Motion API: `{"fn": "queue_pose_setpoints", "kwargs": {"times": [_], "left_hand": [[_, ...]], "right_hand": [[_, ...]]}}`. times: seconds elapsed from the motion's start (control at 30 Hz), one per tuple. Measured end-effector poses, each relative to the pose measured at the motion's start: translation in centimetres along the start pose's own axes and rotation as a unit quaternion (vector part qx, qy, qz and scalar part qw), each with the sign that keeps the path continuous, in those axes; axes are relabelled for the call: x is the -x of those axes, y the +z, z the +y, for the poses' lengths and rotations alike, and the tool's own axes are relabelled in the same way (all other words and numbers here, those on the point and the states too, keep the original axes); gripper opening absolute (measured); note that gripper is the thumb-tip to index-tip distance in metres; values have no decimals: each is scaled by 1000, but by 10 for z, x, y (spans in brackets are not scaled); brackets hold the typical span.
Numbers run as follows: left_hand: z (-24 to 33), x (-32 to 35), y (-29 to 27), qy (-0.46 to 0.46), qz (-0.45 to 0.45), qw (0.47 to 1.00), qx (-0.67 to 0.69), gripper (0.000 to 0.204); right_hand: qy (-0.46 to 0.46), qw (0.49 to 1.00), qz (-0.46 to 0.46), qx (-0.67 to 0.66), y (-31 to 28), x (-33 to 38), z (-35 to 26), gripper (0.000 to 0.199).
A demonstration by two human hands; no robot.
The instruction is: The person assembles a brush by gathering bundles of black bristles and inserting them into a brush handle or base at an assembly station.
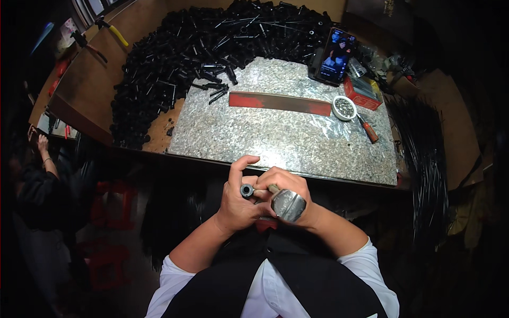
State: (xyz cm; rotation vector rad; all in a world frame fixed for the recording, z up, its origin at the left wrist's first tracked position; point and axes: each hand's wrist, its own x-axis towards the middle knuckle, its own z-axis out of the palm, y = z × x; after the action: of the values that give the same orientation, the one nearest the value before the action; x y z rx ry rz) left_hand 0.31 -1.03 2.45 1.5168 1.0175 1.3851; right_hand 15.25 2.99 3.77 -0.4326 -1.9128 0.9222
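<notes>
Black tube [247, 191] sits in the left hand [233, 199], its round open end facing up toward the camera; the rest of its length is hidden behind the fingers. That hand curls about the tube, with the forefinger raised and bent away toward one o'clock. At three o'clock from it, the right hand [297, 188] is closed around the handle of a metal-headed tool [289, 205]; the broad silver head covers part of the palm, so the grip is only partly seen. The hands meet in front of the near edge of the desk [161, 127], and just what passes between their fingers is hard to make out.

At twelve o'clock a speckled slab [254, 135] bears a red and dark flat bar [278, 104]. Toward one to two o'clock, a round white dish [344, 107] holds many small silvery pieces, too tiny to tell apart. Just beyond it stands a red box [363, 98], its contents unclear under clear wrapping. At eleven o'clock, a brown-walled bay holds a heap of black parts [175, 58], its far edge running near the top of the view. At nine o'clock a co-worker's arm [50, 164] shows, the body mostly lost in darkness.
</notes>
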Motion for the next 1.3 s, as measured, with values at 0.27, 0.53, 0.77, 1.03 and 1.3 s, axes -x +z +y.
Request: {"fn": "queue_pose_setpoints", "kwargs": {"times": [0.27,0.53,0.77,1.03,1.3], "left_hand": [[-18,5,-9,5,28,992,124,101],[-9,6,-39,-47,76,994,63,109],[-16,8,-33,5,61,998,-28,87],[-7,1,-30,-29,50,998,15,79],[-7,2,-24,-35,37,999,18,72]], "right_hand": [[331,930,-71,-141,-1,-23,-14,21],[200,958,-156,135,-37,5,-17,59],[102,900,-218,364,-40,19,-45,80],[72,890,-171,416,-35,24,-45,67],[51,869,-164,464,-43,23,-44,62]]}}
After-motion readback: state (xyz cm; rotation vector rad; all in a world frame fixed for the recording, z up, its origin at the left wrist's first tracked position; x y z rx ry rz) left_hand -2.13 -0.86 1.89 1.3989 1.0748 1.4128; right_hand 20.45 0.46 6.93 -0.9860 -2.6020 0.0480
